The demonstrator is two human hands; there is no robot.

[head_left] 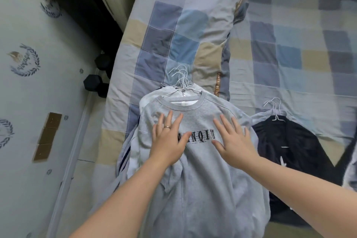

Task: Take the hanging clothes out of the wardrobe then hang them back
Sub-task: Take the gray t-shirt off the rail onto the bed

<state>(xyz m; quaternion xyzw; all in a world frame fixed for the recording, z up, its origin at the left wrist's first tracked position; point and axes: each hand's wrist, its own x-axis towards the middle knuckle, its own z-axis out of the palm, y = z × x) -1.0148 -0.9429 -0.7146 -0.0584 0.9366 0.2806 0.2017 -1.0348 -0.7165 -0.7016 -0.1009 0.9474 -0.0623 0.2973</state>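
The clothes are out of the wardrobe and lie on the bed, so the taking-out half of the task looks done, or nearly so, and the hanging-back half has not begun; the wardrobe itself is not in view. The main stack sits at the near middle of the bed, with a grey sweatshirt printed with dark letters on top, other pale garments showing under its left edge, and a cluster of white hanger hooks fanning out from the collar at the far end. The left hand, wearing a ring, and the right hand both rest flat on the chest of the sweatshirt, one to each side of the lettering. Neither has a grip on anything: the fingers are spread wide and straight, pressing or smoothing the cloth rather than closing on it. To the right, just beside the stack, lies a second pile topped by a dark garment with its own white hangers pointing to the far side. A folded checked quilt lies beyond the stack. This moment reads as settling the pile. The next move, as I judge it, calls for reaching to the far end and closing a grip round the bundled hooks, or one hanger at a time, while the other hand supports the hanging cloth so that nothing slides off its hanger on the way to the rail. The hooks overlap and may tangle when lifted.
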